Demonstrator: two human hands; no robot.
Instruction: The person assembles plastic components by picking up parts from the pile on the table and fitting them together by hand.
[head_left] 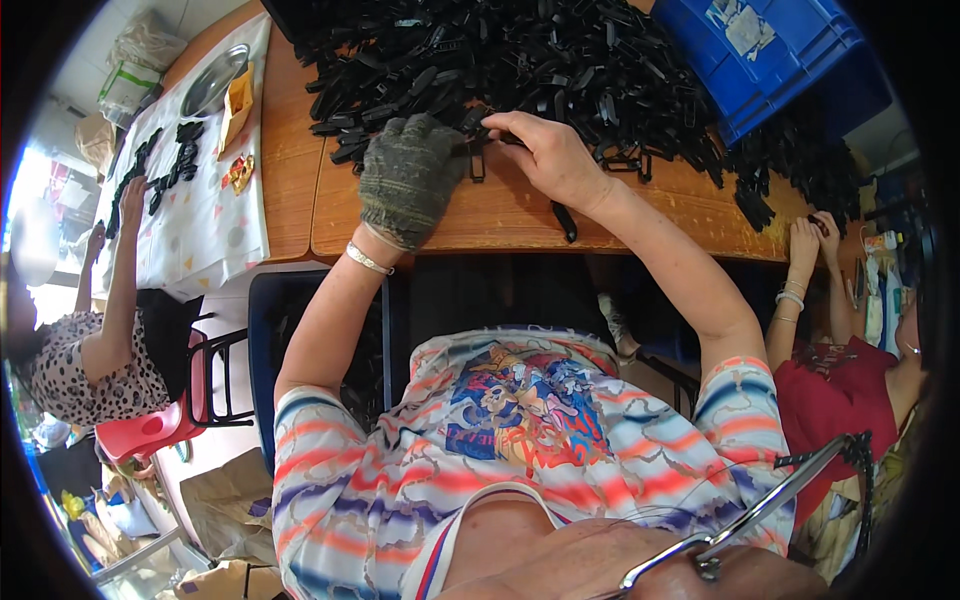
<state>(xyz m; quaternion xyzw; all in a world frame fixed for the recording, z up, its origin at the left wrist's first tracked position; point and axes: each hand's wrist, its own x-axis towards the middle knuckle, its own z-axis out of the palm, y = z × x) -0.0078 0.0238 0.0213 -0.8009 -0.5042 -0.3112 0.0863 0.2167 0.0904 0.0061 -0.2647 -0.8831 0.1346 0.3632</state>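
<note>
My left hand [412, 178], in a dark grey-green knitted work glove, is closed at the near edge of a big heap of black plastic pieces [500, 60]. A small black plastic buckle piece [477, 163] with a rectangular frame end shows between my hands, beside the gloved fingertips. My bare right hand [553, 158] has its thumb and forefinger pinched at the upper part of that piece; the fingers hide the exact grip. One loose black piece [566, 222] lies near the table edge below my right wrist. Other frame-shaped parts [628, 163] lie right of my right hand.
The wooden table [350, 225] carries the heap. A blue crate [770, 60] stands at the far right. On the left, a white-covered table [215, 225] holds a metal tray [215, 80] and rows of black pieces. One person works on each side of me.
</note>
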